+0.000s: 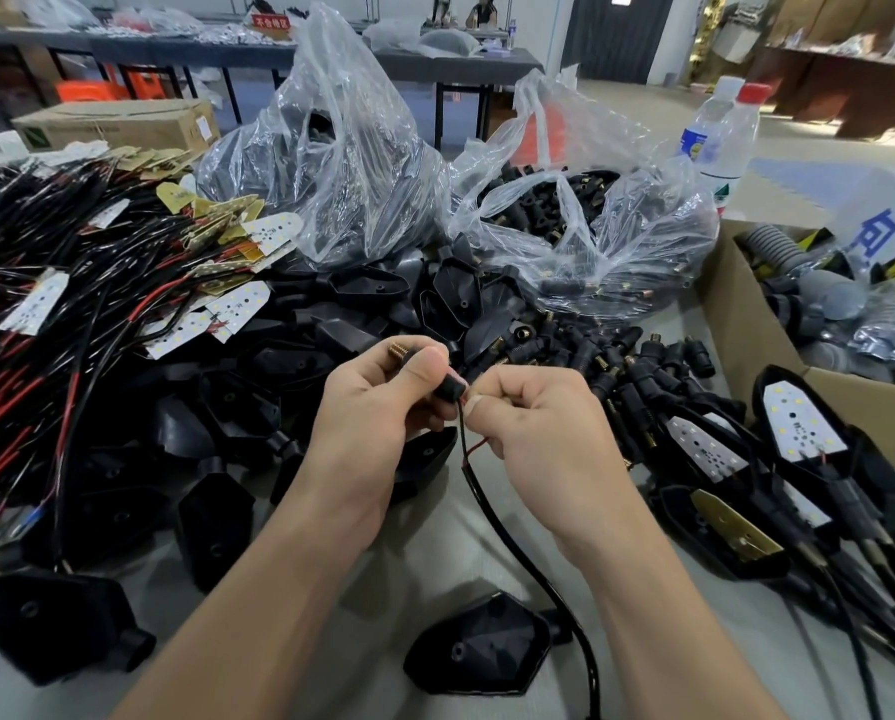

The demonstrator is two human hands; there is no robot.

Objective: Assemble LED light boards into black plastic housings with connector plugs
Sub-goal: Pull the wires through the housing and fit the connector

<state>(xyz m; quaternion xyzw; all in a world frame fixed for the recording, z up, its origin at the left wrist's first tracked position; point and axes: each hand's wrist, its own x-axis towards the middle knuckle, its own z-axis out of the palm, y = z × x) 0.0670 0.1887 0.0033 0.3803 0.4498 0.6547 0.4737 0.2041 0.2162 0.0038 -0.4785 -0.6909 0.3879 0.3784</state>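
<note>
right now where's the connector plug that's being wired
In the head view, the connector plug sits centre frame, pinched by the left hand, with the right hand pinching its black cable just to the right.

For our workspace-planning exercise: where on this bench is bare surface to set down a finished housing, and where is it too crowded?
Bare table lies between the forearms, bordered by the lone housing and the cable. Crowded: wired LED boards left, housing heap, connector plugs, finished units right.
</note>
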